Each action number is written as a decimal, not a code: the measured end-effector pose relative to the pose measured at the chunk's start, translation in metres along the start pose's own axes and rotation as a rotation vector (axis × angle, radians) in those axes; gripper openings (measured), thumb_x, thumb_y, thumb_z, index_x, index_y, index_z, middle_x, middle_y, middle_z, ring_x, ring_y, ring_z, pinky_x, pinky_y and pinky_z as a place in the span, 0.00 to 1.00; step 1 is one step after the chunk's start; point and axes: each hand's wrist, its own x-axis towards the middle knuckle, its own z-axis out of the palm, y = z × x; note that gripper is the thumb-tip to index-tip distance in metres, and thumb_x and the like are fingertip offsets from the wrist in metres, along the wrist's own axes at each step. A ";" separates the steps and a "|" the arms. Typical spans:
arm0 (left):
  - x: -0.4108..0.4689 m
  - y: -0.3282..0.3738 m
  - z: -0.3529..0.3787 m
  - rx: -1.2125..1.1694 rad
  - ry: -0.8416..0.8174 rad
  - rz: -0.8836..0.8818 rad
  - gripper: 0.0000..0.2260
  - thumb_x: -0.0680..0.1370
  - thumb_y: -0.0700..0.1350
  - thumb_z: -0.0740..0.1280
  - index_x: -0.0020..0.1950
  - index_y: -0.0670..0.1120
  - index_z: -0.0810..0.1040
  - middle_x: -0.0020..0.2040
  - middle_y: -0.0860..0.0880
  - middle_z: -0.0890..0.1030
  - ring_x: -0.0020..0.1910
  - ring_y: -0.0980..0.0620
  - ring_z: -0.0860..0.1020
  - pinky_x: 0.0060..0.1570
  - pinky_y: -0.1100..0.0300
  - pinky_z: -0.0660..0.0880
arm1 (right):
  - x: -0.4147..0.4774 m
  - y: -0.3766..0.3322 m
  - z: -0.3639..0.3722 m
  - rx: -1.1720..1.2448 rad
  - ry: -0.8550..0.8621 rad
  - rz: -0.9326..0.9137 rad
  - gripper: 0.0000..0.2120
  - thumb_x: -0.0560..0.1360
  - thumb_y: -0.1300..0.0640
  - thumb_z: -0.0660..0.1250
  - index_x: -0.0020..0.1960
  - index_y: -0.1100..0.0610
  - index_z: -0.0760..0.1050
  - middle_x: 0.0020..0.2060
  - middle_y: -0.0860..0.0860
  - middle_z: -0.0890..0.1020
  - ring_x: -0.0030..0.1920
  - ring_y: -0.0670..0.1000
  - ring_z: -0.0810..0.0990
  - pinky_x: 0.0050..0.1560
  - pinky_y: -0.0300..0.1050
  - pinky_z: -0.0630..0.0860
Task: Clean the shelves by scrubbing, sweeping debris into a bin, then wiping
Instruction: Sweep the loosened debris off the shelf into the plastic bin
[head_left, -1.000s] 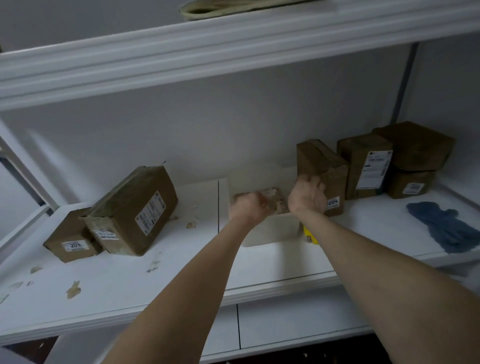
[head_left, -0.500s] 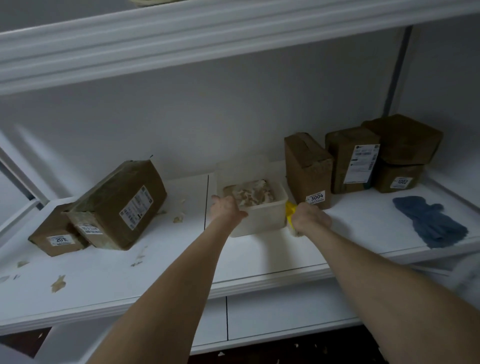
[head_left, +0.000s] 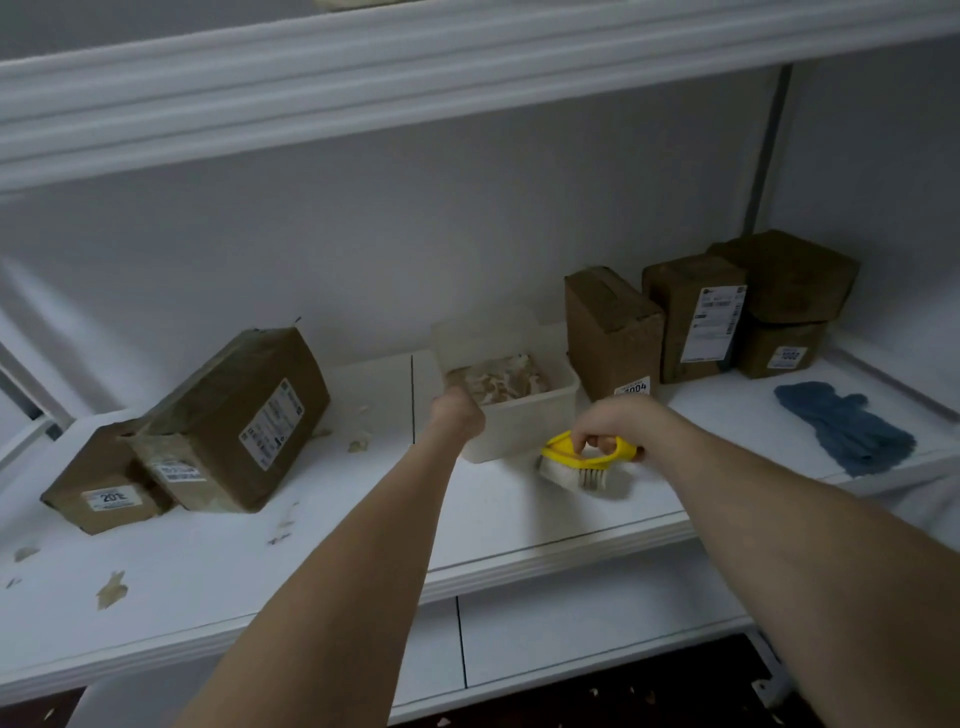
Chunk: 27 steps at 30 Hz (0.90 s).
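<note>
A translucent white bin (head_left: 524, 421) with brownish debris inside stands on the white shelf (head_left: 322, 540) near its middle. My left hand (head_left: 457, 415) grips the bin's near-left rim. My right hand (head_left: 615, 423) grips the yellow handle of a scrub brush (head_left: 579, 465), whose white bristles sit on the shelf just right of the bin. Flakes of debris (head_left: 111, 590) lie scattered over the left part of the shelf. A blue cloth (head_left: 844, 426) lies at the right end.
Two brown boxes (head_left: 228, 415) lean together at the left. Several more labelled boxes (head_left: 696, 317) stand at the back right, close behind the brush. An upper shelf (head_left: 415, 67) overhangs. A lower shelf (head_left: 571, 623) runs below.
My right hand came off the bin, took hold of the yellow brush and pulled it out onto the shelf right of the bin. My left hand moved to the bin's near-left rim.
</note>
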 end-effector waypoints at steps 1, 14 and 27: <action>-0.002 -0.004 -0.004 -0.020 -0.021 0.025 0.16 0.79 0.37 0.56 0.66 0.35 0.69 0.65 0.38 0.73 0.65 0.41 0.72 0.61 0.55 0.70 | -0.001 -0.008 0.007 0.068 -0.043 0.001 0.18 0.79 0.55 0.61 0.32 0.55 0.62 0.23 0.49 0.66 0.25 0.47 0.62 0.27 0.37 0.61; -0.007 -0.148 -0.067 -0.143 -0.039 0.150 0.17 0.78 0.37 0.59 0.67 0.40 0.73 0.66 0.41 0.74 0.64 0.42 0.74 0.62 0.54 0.72 | 0.026 -0.179 0.100 0.549 0.297 -0.149 0.13 0.75 0.54 0.66 0.35 0.60 0.74 0.34 0.56 0.77 0.39 0.52 0.76 0.32 0.40 0.68; 0.010 -0.222 -0.101 -0.171 0.184 0.108 0.16 0.77 0.39 0.60 0.63 0.44 0.77 0.63 0.44 0.78 0.64 0.44 0.74 0.62 0.59 0.68 | 0.060 -0.223 0.119 0.372 0.439 -0.079 0.13 0.78 0.57 0.61 0.60 0.60 0.74 0.62 0.60 0.76 0.61 0.60 0.76 0.56 0.46 0.73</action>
